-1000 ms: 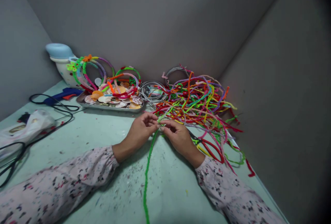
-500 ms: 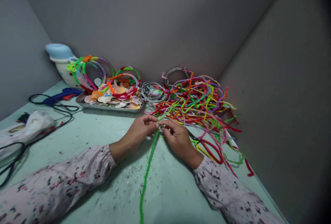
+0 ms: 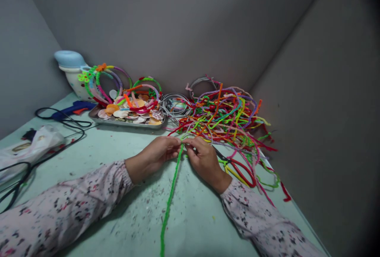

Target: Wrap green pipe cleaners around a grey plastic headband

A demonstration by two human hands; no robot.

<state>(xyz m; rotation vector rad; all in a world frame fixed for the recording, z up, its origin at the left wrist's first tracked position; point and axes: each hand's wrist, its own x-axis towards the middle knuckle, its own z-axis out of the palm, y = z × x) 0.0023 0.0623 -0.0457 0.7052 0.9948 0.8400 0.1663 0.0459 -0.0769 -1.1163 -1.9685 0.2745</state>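
left hand (image 3: 156, 153): pinched closed on green pipe cleaner (image 3: 170, 197), which runs from fingertips down over desk (image 3: 208, 225) | right hand (image 3: 205, 162): half-curled, fingertips at same spot, grip unclear | scissors (image 3: 242, 160): beside right hand | shell tray (image 3: 127, 124): beyond left hand

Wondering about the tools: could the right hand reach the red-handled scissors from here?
Probably yes: the scissors lie close beside the right hand, red handle showing, though it seems busy at the green pipe cleaner.

A head-worn camera faces forward, down onto the table (image 3: 202, 225).
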